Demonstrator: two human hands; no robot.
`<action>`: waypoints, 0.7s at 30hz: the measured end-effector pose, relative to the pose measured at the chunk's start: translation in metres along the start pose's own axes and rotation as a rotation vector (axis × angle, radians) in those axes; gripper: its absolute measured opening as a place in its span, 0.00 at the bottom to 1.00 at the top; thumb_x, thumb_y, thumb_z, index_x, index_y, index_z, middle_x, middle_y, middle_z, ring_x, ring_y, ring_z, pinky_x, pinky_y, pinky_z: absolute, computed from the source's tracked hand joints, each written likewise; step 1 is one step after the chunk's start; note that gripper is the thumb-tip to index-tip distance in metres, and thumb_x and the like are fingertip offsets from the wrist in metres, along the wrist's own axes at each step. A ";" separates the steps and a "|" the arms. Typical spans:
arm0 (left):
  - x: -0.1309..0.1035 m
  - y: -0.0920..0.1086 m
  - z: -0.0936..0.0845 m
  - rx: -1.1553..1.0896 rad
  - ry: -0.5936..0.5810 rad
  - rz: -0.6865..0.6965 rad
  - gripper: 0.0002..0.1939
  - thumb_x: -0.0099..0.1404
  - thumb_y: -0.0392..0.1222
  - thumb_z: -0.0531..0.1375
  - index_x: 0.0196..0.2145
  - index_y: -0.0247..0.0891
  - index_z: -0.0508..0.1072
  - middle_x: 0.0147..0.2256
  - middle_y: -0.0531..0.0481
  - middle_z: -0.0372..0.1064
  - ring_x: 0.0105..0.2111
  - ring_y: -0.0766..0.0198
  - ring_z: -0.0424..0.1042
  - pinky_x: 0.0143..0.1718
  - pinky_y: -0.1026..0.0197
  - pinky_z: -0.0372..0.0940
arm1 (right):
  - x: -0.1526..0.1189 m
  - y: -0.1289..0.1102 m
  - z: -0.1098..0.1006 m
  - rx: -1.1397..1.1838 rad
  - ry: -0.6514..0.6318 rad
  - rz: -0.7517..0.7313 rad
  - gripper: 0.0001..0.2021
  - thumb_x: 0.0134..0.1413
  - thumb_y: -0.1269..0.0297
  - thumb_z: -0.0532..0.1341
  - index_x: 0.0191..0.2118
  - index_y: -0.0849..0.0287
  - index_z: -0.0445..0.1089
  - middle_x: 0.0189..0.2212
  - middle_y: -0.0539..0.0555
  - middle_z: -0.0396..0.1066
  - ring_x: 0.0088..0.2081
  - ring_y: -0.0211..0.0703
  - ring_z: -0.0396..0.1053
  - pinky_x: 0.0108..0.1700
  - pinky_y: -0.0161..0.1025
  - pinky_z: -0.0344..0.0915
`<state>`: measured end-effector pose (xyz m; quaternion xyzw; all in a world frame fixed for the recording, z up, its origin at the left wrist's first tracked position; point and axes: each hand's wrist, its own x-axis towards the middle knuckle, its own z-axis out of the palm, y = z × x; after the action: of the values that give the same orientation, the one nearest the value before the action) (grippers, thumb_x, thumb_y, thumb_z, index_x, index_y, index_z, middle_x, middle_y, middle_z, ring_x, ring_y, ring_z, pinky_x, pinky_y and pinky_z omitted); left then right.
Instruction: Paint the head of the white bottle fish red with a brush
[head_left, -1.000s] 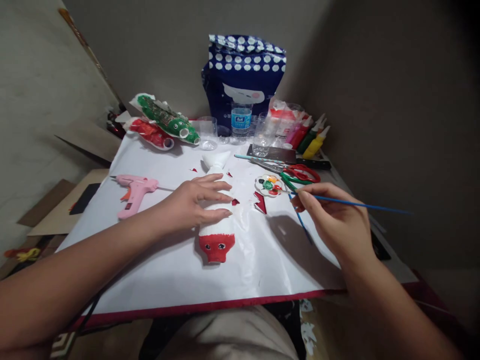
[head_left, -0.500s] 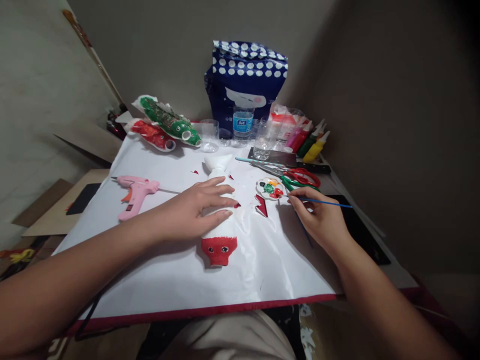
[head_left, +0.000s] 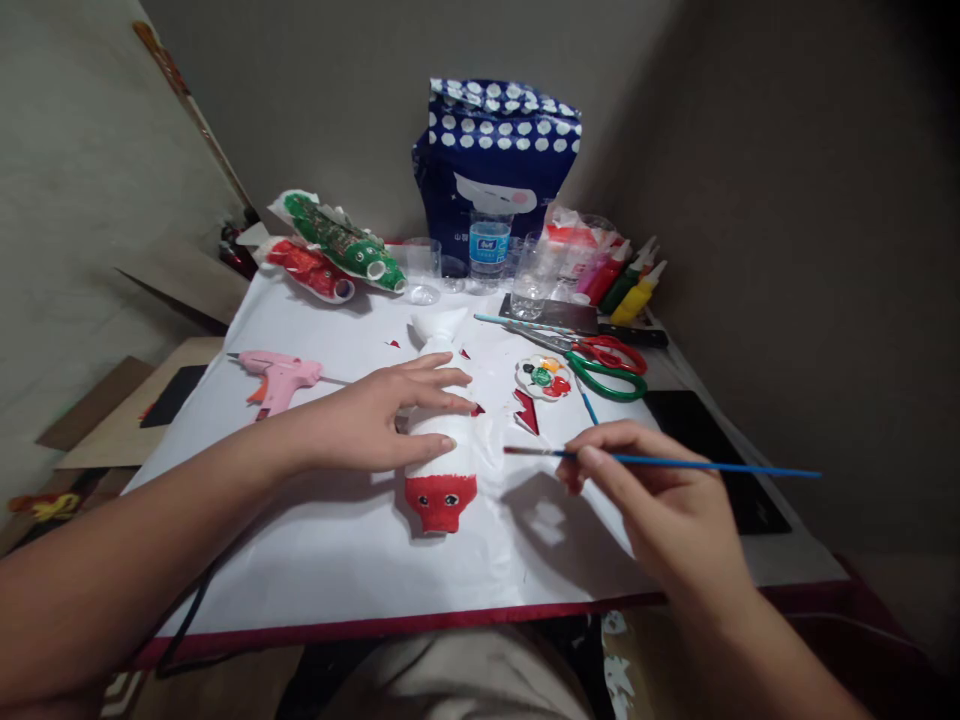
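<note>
A white fish-shaped craft [head_left: 440,505] lies on the white-covered table, its near end painted red with two eyes and its tail pointing away. My left hand [head_left: 382,415] rests across its white middle, fingers spread. Between the fingertips of my right hand [head_left: 660,495] is a thin blue paintbrush [head_left: 720,465], its reddish tip in the air right of the fish. A flower-shaped paint palette [head_left: 542,378] with several paint colours sits beyond that hand. Beside the palette lie a jagged red piece [head_left: 527,411] and another blue brush [head_left: 587,402].
Left stands a pink glue gun [head_left: 277,378]; behind it are a green fish [head_left: 334,235] and a red fish [head_left: 307,270]. Scissors [head_left: 607,375], a knife [head_left: 634,334], clear cups [head_left: 422,270], paint bottles [head_left: 637,290] and a blue bag [head_left: 495,150] line the back and right.
My right hand has lifted the brush off the palette's red paint and brought it nearer and left, toward the fish. My left hand has stayed on the fish.
</note>
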<state>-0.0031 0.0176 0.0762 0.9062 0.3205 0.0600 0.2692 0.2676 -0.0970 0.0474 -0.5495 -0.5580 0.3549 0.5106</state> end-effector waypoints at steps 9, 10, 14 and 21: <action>0.001 -0.005 0.002 -0.086 0.014 0.002 0.22 0.67 0.50 0.64 0.58 0.54 0.77 0.69 0.50 0.62 0.74 0.45 0.47 0.71 0.38 0.50 | -0.016 0.009 0.029 0.163 -0.111 0.113 0.12 0.63 0.54 0.66 0.33 0.56 0.77 0.26 0.52 0.77 0.28 0.41 0.76 0.32 0.35 0.74; 0.001 -0.006 0.002 -0.093 0.016 0.004 0.22 0.67 0.50 0.64 0.58 0.54 0.77 0.69 0.51 0.62 0.74 0.45 0.47 0.71 0.38 0.50 | -0.015 0.010 0.029 0.154 -0.110 0.112 0.12 0.63 0.54 0.66 0.33 0.56 0.76 0.26 0.52 0.77 0.28 0.41 0.76 0.32 0.35 0.73; 0.001 -0.007 0.003 -0.106 0.020 0.006 0.22 0.66 0.52 0.64 0.58 0.54 0.78 0.69 0.51 0.62 0.74 0.46 0.46 0.71 0.38 0.50 | -0.015 0.010 0.027 0.107 -0.093 0.116 0.12 0.63 0.55 0.66 0.33 0.56 0.76 0.26 0.52 0.77 0.28 0.40 0.75 0.31 0.34 0.72; 0.001 -0.008 0.003 -0.118 0.028 0.015 0.21 0.66 0.50 0.66 0.57 0.53 0.79 0.69 0.50 0.63 0.74 0.46 0.47 0.71 0.39 0.50 | -0.016 0.008 0.029 0.083 -0.077 0.076 0.12 0.63 0.55 0.65 0.32 0.56 0.76 0.25 0.52 0.76 0.28 0.42 0.75 0.31 0.35 0.73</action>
<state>-0.0056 0.0223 0.0695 0.8903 0.3132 0.0933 0.3172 0.2401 -0.1071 0.0304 -0.5346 -0.5406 0.4177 0.4975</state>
